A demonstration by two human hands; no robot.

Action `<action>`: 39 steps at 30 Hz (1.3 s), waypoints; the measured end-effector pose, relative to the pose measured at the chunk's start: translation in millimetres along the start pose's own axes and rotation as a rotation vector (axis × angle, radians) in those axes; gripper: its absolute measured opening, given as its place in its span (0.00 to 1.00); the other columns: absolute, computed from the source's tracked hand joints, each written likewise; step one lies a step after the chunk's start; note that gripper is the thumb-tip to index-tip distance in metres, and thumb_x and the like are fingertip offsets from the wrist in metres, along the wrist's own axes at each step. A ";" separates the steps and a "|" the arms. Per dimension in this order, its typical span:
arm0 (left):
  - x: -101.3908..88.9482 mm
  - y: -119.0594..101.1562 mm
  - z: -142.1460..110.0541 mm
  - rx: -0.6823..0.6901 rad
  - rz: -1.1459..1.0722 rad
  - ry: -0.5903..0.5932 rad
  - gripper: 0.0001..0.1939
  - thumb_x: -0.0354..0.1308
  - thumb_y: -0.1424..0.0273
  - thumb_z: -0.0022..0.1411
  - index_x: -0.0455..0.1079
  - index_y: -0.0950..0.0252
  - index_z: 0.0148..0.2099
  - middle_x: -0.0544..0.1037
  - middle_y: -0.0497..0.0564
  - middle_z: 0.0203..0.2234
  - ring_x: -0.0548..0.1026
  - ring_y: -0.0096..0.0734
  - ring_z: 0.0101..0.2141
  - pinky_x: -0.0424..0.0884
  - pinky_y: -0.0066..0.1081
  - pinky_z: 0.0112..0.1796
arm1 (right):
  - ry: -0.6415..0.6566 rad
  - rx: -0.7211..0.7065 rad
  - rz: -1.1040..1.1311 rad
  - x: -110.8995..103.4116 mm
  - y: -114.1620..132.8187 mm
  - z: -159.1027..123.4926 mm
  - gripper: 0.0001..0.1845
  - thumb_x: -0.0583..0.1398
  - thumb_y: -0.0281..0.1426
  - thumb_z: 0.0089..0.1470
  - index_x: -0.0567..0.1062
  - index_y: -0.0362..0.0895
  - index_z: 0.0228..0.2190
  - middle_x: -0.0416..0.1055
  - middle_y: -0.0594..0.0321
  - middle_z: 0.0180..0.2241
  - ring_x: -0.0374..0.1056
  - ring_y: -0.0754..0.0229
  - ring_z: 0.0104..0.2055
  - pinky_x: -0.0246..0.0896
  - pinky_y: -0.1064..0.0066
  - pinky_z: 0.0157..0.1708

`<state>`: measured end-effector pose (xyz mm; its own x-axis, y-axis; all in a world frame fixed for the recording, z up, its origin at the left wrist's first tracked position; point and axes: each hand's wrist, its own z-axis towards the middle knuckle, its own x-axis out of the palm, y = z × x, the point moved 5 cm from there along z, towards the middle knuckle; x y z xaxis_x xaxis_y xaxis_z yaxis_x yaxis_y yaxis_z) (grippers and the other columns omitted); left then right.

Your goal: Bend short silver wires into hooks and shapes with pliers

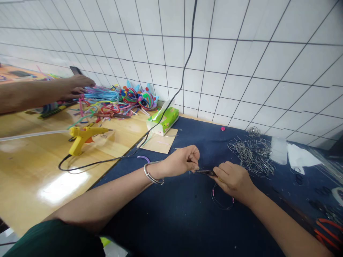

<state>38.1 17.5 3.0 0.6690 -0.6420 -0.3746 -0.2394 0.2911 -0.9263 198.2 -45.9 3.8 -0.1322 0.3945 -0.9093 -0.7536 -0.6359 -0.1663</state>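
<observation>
Over the dark blue cloth, my right hand (234, 180) is closed around a pair of pliers (205, 172), whose dark jaws point left. My left hand (187, 159), with a silver bangle at the wrist, pinches a thin wire (190, 172) right at the jaw tips; the wire's exact shape is too small to make out. Below my right hand shows a thin wire loop (222, 207) with small pink parts on it, its upper part hidden by the hand. A tangled heap of silvery wires (252, 153) lies beyond my right hand.
A yellow glue gun (80, 137) sits on the wooden table at left. A tissue pack (168, 120) and cardboard (160, 142) lie beyond my left hand. Another person's arm (40, 92) reaches toward colourful pipe cleaners (103, 93). A black cable (184, 69) hangs across. Orange-handled scissors (328, 228) lie at right.
</observation>
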 end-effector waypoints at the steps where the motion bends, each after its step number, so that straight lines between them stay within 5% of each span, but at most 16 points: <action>1: -0.2 -4.9 -1.2 0.047 0.088 -0.011 0.08 0.52 0.77 0.54 0.56 0.65 0.36 0.72 0.46 0.23 0.71 0.24 0.25 0.64 0.24 0.26 | 0.015 0.017 0.027 1.2 -0.6 0.4 0.08 0.53 0.33 0.53 0.70 0.43 0.30 0.62 0.62 0.24 0.56 0.62 0.28 0.50 0.70 0.28; 6: 5.7 -24.3 -9.2 0.232 0.497 0.063 0.10 0.47 0.80 0.55 0.59 0.64 0.39 0.72 0.48 0.28 0.71 0.27 0.30 0.62 0.26 0.30 | 0.077 0.047 0.146 8.1 -0.6 0.7 0.08 0.54 0.34 0.52 0.70 0.43 0.30 0.63 0.62 0.25 0.59 0.64 0.28 0.50 0.73 0.26; 10: 9.0 -27.6 -12.0 0.272 0.602 0.126 0.11 0.47 0.79 0.55 0.60 0.65 0.41 0.73 0.49 0.29 0.70 0.28 0.30 0.61 0.26 0.30 | 0.119 0.060 0.202 12.7 -0.4 -0.3 0.08 0.54 0.35 0.52 0.70 0.43 0.32 0.64 0.63 0.25 0.61 0.64 0.29 0.51 0.73 0.26; 15: -2.4 -16.3 -3.8 0.147 0.369 0.009 0.05 0.52 0.75 0.55 0.62 0.65 0.37 0.72 0.47 0.26 0.69 0.24 0.26 0.61 0.24 0.27 | 0.067 0.109 0.195 12.8 -4.5 -1.5 0.08 0.54 0.34 0.52 0.70 0.43 0.30 0.64 0.62 0.26 0.60 0.63 0.29 0.52 0.73 0.28; 20: -4.1 -2.8 4.4 0.076 0.187 0.076 0.06 0.52 0.69 0.56 0.67 0.67 0.33 0.71 0.47 0.24 0.69 0.23 0.27 0.62 0.22 0.27 | 0.011 0.122 0.212 13.2 -5.4 -1.3 0.07 0.54 0.33 0.52 0.70 0.43 0.28 0.63 0.63 0.24 0.60 0.65 0.27 0.52 0.74 0.27; 32: 0.3 -23.0 -1.8 0.285 0.457 0.036 0.06 0.50 0.74 0.57 0.69 0.66 0.33 0.72 0.48 0.27 0.68 0.24 0.29 0.62 0.25 0.32 | 0.094 0.147 0.318 18.4 -6.1 -1.7 0.08 0.55 0.35 0.52 0.70 0.43 0.30 0.64 0.64 0.25 0.60 0.65 0.28 0.53 0.74 0.28; 39: -6.7 8.8 7.7 -0.036 0.056 0.039 0.07 0.53 0.67 0.56 0.67 0.66 0.32 0.71 0.47 0.22 0.71 0.24 0.25 0.64 0.24 0.25 | -0.004 0.147 0.181 19.0 -3.6 -2.4 0.08 0.54 0.33 0.53 0.69 0.42 0.30 0.64 0.59 0.27 0.61 0.61 0.32 0.54 0.70 0.32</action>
<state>36.9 29.8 -2.3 0.6263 -0.6527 -0.4263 -0.3011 0.3018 -0.9046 200.0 -37.7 -13.8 -0.2757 0.2859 -0.9177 -0.8031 -0.5932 0.0565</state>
